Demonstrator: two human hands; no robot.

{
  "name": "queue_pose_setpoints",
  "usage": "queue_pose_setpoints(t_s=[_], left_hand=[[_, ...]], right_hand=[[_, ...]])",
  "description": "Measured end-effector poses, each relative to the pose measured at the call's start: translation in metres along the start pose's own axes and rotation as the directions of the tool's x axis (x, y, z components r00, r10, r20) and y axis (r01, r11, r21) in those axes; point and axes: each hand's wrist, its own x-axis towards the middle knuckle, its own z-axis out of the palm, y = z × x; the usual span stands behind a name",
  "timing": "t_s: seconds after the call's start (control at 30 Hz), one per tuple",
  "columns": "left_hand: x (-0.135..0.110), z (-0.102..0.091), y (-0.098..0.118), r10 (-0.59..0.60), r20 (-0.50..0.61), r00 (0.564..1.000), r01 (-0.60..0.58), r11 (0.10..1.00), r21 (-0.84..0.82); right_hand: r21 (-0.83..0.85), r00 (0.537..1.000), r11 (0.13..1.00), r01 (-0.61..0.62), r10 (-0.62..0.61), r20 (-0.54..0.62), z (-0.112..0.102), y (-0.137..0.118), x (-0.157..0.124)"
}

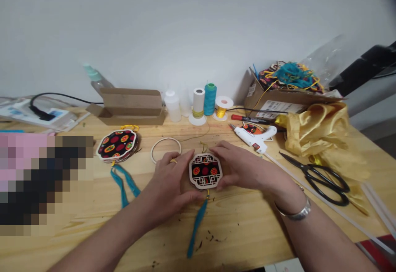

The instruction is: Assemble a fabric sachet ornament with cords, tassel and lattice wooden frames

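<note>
Between my hands, on the wooden table, is a small lobed ornament [205, 171] with a pale lattice frame over black floral fabric. A teal tassel [197, 228] hangs from its near end, and a short yellow cord [203, 146] lies at its far end. My left hand [175, 179] curves round the left side, thumb low and fingers along the edge. My right hand [233, 165] grips the right side between thumb and fingers. A thin wooden ring [152, 150] lies just beyond my left hand, partly covered by it.
On the left lies a stack of similar ornaments [117, 145]. A white glue gun [255, 137], black scissors [321, 177] and gold cloth [321, 132] lie at right. Thread spools [210, 99], a bottle [172, 105], an open carton [133, 105] and a filled box [284, 105] line the wall.
</note>
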Motion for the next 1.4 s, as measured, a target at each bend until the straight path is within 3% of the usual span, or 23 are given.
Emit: queue_pose_setpoints(t_s=[0.1,0.3,0.63,0.8,0.93,1.03,1.13,1.27,1.33,1.4], left_hand=[[0.0,0.004,0.0,0.0,0.002,1.0,0.0,1.0,0.016],[0.001,0.005,0.004,0.005,-0.007,1.0,-0.005,0.999,0.04],[0.0,0.009,0.001,0.086,-0.065,0.994,-0.08,0.993,0.092],[0.0,0.005,0.004,0.236,-0.157,0.959,-0.203,0.958,0.203],[-0.002,0.002,0.006,0.303,-0.202,0.931,-0.26,0.941,0.215],[-0.004,0.001,0.006,0.258,-0.235,0.937,-0.247,0.966,0.076],[-0.004,0.0,0.006,0.028,-0.244,0.969,-0.092,0.963,-0.254],[0.0,-0.002,0.009,-0.219,-0.078,0.973,0.11,0.728,-0.676],[0.002,-0.002,0.012,-0.248,-0.021,0.969,0.143,0.626,-0.766],[0.002,-0.003,0.016,-0.262,-0.018,0.965,0.154,0.621,-0.768]], right_hand=[[-0.026,0.999,0.999,0.037,-0.037,-0.03,-0.001,0.001,-0.001],[-0.057,0.997,0.997,-0.046,0.043,-0.059,-0.001,-0.001,-0.003],[0.024,0.98,0.997,-0.07,0.073,-0.186,0.003,0.004,0.005],[0.273,0.992,0.962,-0.026,0.058,-0.109,0.001,0.008,0.009],[0.553,0.995,0.831,-0.06,0.095,-0.034,0.002,0.008,0.01],[0.664,0.991,0.745,-0.067,0.127,-0.044,0.005,0.009,0.011],[0.686,0.986,0.726,-0.045,0.144,-0.089,0.006,0.007,0.01],[0.623,0.981,0.782,-0.006,0.125,-0.148,0.005,-0.001,0.008],[0.561,0.979,0.827,0.023,0.096,-0.181,0.005,-0.005,0.007],[0.492,0.974,0.869,0.049,0.067,-0.216,0.006,-0.009,0.006]])
